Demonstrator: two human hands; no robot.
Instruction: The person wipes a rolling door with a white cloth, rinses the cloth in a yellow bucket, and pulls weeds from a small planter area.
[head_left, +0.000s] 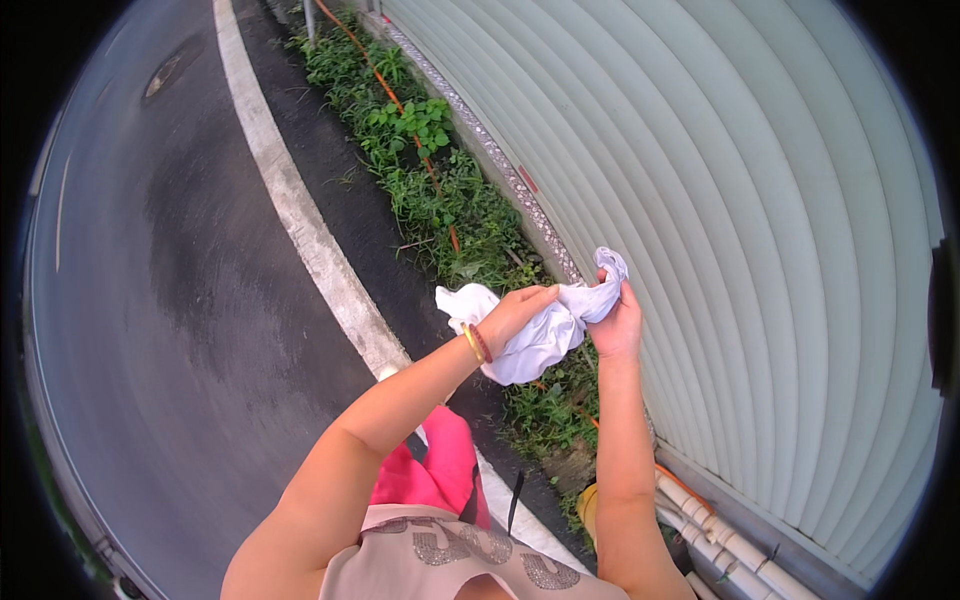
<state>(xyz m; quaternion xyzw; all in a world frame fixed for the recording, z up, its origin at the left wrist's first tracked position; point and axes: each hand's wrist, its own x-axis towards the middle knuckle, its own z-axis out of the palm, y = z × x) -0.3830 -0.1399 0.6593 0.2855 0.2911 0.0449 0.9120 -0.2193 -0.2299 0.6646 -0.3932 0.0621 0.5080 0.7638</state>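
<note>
A crumpled white cloth (544, 341) hangs between my two hands, bunched and partly twisted. My left hand (517, 315), with a gold bangle and a red beaded bracelet at the wrist, grips its middle from above. My right hand (619, 319) holds the narrower, gathered end, which curls up over the fingers. The wider part of the cloth spreads loosely under and past my left hand. Some fingers of both hands are hidden by the fabric.
A ribbed pale wall (697, 225) rises on the right. Weeds (480, 217) and an orange hose (397, 101) line its base. White pipes (720, 532) run at the lower right, near a yellow object (588, 514). A white-lined asphalt road (225, 300) lies left.
</note>
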